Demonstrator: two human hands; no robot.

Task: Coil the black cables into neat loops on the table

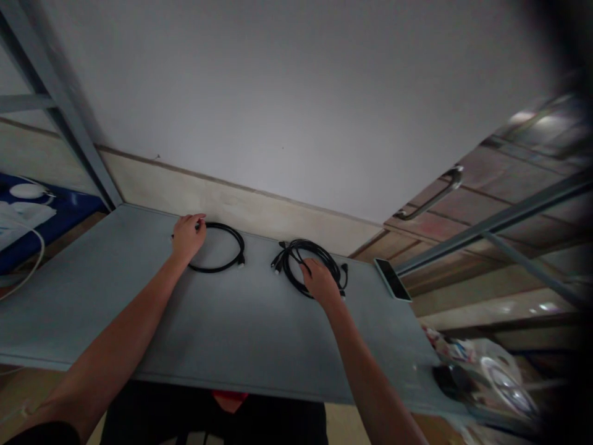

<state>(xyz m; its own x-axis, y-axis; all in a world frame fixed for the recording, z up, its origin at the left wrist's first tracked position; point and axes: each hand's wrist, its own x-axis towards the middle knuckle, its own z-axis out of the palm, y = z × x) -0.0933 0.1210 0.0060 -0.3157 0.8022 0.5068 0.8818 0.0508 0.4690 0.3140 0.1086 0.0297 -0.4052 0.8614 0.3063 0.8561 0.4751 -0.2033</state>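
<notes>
A single loop of black cable (241, 242) lies on the grey shelf board (241, 327), with a plug at its right side. My left hand (186, 238) is closed at the loop's left side, its fingers around the cable near one end. To the right, against the back wall, several turns of black cable form a coil (324, 250) with plugs sticking out on both sides. My right hand (319, 279) reaches over the coil's front and pinches a strand of it. The fingertips of both hands are partly hidden.
A phone (393, 280) lies at the board's right end. Metal posts (69, 123) rise at the left and right. A blue surface (76, 201) with white items stands beyond the left end. A clear plastic container (495, 386) and bags sit at lower right. A metal handle (430, 201) is on the tiled wall.
</notes>
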